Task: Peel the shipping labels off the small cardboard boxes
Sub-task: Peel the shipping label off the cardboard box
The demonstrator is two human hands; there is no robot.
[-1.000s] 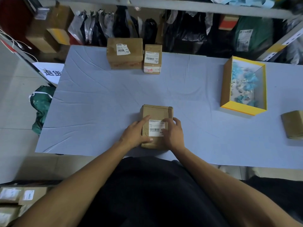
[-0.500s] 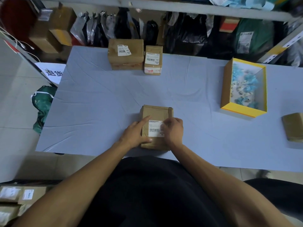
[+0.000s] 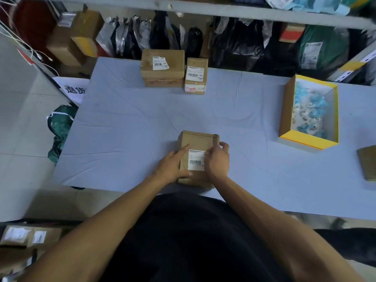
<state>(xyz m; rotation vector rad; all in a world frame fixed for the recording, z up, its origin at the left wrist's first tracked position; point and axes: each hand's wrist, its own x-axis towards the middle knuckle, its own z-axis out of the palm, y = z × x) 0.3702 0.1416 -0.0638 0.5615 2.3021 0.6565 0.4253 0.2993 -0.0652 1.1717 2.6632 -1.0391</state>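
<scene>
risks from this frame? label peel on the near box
1. The right hand covers the label's right edge, so the start of the peel is hidden; paper may tear there.
2. The left hand only presses the near box flat; an upward pull could lift or slide it.
3. Brown tape crosses the box top near the label and may lift too.

You have lots of open table point(image 3: 126, 127) between the near box point(image 3: 196, 140) and the two boxes at the back point(image 3: 162, 66). On your right, the yellow tray point(image 3: 305, 140) and another box point(image 3: 367, 161) block the way.
</scene>
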